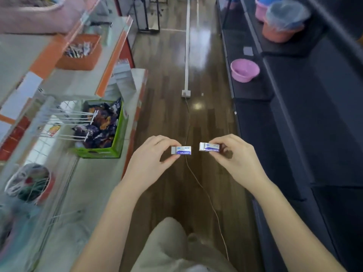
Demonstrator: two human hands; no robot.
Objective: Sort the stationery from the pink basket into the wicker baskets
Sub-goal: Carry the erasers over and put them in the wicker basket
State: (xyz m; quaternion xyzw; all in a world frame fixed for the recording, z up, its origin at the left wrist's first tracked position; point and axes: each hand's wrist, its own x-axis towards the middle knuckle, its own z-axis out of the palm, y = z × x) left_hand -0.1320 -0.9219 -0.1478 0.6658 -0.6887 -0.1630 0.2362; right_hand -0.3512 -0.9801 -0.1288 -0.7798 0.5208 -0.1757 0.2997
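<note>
The left hand (157, 154) pinches one eraser (181, 150) and the right hand (233, 154) another eraser (209, 147), fingers closed on each, above the aisle floor (170, 65). Neither is sorted yet; no wicker basket is plainly visible, and the pink basket (33, 18) sits blurred on the top shelf at upper left.

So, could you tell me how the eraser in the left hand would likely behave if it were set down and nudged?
The eraser looks like a flat-sided block, so it would probably slide, not roll. The left hand pinches it with fingertips alone, suggesting it is light. Its printed sleeve looks smooth, perhaps slightly slippery.
</note>
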